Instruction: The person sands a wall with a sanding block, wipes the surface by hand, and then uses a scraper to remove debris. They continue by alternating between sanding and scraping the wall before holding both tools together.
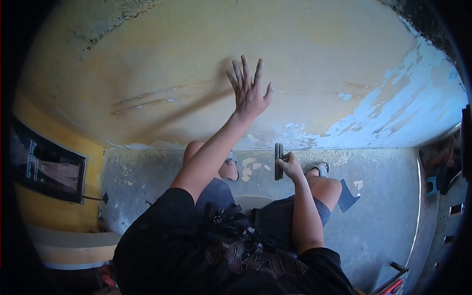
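Observation:
My left hand [250, 91] reaches up with its fingers spread against the yellowish wall [305, 54], and its shadow falls to the left. Nothing is held in it. Lower down, near my right knee, my right hand [291, 166] grips a long, narrow dark grey sanding block [279, 162] between thumb and fingers. The block is apart from the wall face and points upward in the view. Bare pale blue patches [393, 93] show on the wall where the yellow paint is gone. Scratched brown streaks [147, 101] run across its middle.
I sit low on a pale seat [253, 200], knees apart, sandals on the grey floor [373, 216]. A dark grey sheet [348, 196] lies by my right knee. Paint flakes [248, 167] dot the floor. A dark-framed window [49, 164] is at left; a teal stool [431, 186] stands far right.

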Motion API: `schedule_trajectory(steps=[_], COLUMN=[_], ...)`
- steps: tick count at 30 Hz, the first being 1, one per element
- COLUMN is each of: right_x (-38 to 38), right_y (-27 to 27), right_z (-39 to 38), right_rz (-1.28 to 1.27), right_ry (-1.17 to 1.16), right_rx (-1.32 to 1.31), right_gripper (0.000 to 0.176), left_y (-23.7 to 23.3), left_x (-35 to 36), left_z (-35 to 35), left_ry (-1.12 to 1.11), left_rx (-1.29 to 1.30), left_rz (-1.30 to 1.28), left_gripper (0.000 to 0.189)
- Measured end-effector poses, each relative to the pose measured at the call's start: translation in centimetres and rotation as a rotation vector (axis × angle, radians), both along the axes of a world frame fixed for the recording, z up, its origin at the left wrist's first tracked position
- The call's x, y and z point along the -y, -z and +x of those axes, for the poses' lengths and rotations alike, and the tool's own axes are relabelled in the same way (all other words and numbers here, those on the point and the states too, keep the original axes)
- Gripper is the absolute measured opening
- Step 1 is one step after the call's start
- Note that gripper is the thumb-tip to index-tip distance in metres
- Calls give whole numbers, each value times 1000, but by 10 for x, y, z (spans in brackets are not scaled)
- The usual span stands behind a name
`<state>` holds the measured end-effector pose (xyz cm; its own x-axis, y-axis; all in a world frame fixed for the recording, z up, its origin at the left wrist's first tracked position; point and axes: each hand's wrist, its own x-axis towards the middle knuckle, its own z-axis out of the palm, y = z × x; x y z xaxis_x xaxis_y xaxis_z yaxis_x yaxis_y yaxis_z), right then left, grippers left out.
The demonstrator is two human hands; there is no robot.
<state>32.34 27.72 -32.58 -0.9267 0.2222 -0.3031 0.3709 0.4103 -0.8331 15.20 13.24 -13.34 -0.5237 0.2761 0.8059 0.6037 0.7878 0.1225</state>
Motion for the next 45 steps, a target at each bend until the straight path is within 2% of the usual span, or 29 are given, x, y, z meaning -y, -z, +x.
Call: schedule_trajectory(steps=[3,11,14,25,27,29,31,32,34,38,40,41,43,45], right_x=[-2,-3,-2,-4,-5,-5,-5,-5,-5,-1,1,1,4,7], right_y=[7,3,0,3,3,4,9,12,11,11,16,21,24,29], right_z=[-2,1,0,-4,-3,-4,-4,-5,-6,-4,-3,-4,-3,-2], right_rz=[46,56,40,-26,-37,-27,-16,-15,-9,4,-5,4,67,83], right_ry=[-6,54,91,154,165,164,157,160,152,155,152,141,95,75], right_rx=[-13,-37,-52,-95,-82,-87,-85,-79,-75,-77,-77,-70,-20,-5], right_gripper=[49,53,56,53,53,53,53,53,54,53,52,52,47,47], left_y=[-17,23,36,83,93,109,129,135,136,124,104,94,85,89], left_x=[4,17,19,29,32,35,40,45,55,71,79,82,91,101], left_z=[-26,-11,-6,6,15,23,29,34,44,37,26,19,1,-19], left_ry=[-118,-104,-172,-149,-154,-155,75,68,366,418,230,220,59,-9], left_rx=[5,130,190,327,475,490,696,697,806,608,269,275,99,106], left_rz=[-79,-199,-276,-339,-421,-433,-276,-271,-149,24,18,29,93,87], left_gripper=[80,81,81,83,83,81,75,75,68,64,61,61,64,66])
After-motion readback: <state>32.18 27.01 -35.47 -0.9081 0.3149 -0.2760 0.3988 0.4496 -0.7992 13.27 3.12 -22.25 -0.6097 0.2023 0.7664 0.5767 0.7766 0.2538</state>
